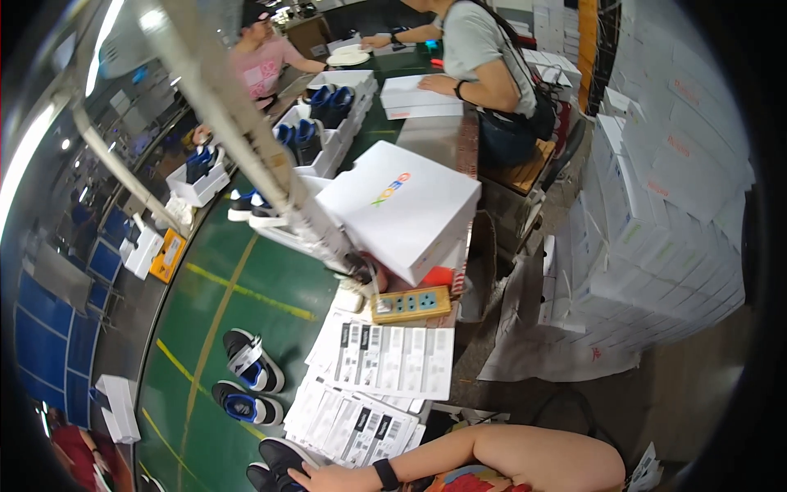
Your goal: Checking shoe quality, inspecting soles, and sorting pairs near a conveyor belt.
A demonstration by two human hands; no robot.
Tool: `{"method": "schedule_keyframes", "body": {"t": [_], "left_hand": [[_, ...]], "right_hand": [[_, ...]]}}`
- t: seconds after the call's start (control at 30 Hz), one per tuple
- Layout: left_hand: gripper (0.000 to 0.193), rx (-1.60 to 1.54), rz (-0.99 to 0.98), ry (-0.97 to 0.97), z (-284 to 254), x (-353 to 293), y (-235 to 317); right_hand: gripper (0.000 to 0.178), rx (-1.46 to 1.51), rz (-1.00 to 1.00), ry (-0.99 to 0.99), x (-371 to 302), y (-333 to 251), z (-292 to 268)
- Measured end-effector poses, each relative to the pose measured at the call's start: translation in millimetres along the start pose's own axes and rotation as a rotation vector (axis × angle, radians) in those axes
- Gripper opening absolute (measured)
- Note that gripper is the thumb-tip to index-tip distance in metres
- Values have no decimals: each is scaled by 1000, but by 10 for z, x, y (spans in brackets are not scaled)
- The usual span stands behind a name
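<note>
My right hand [332, 478] reaches in at the lower edge, a black band round its wrist. Its fingers lie over a dark sneaker [283, 456] with a white sole and grip it; part of the hand is cut off by the frame. A second dark shoe [260, 476] sits beside it. Farther up the green belt is a pair of black sneakers with blue lining and white soles: one sneaker [252, 361] has a white strip across it, the other sneaker [246, 403] shows its opening. Label sheets [393, 361] lie right of them. My left hand is out of view.
A wooden power strip [411, 304] and a large white shoebox [398, 205] stand beyond the sheets. A pale metal post [270, 156] slants across. Open boxes [332, 148] hold sneakers. Two people work at the far end. Stacked white cartons [648, 213] rise at right.
</note>
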State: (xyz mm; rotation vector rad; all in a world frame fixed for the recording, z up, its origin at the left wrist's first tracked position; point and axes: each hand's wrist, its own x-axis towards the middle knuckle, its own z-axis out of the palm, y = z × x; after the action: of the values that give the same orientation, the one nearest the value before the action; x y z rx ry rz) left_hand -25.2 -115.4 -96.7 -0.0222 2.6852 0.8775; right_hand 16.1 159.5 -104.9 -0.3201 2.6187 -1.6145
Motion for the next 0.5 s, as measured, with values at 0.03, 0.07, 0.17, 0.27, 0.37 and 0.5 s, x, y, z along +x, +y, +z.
{"method": "schedule_keyframes", "body": {"t": [0.03,0.07,0.17,0.27,0.37,0.5], "left_hand": [[62,-32,11,-8,18,-15,1],[63,-63,20,-14,42,-21,12],[63,-163,37,-22,114,-62,64],[64,-299,75,-9,130,-127,180],[63,-527,17,70,-2,-252,362],[75,-747,262,314,-350,-299,692]], "right_hand": [[91,43,-12,52,28,-8,-25],[92,-5,30,84,55,-35,-35],[94,-87,152,79,82,-100,-29],[92,-176,173,124,116,-149,-5],[79,-61,221,148,154,-88,-124],[58,577,119,99,50,-9,-498]]}}
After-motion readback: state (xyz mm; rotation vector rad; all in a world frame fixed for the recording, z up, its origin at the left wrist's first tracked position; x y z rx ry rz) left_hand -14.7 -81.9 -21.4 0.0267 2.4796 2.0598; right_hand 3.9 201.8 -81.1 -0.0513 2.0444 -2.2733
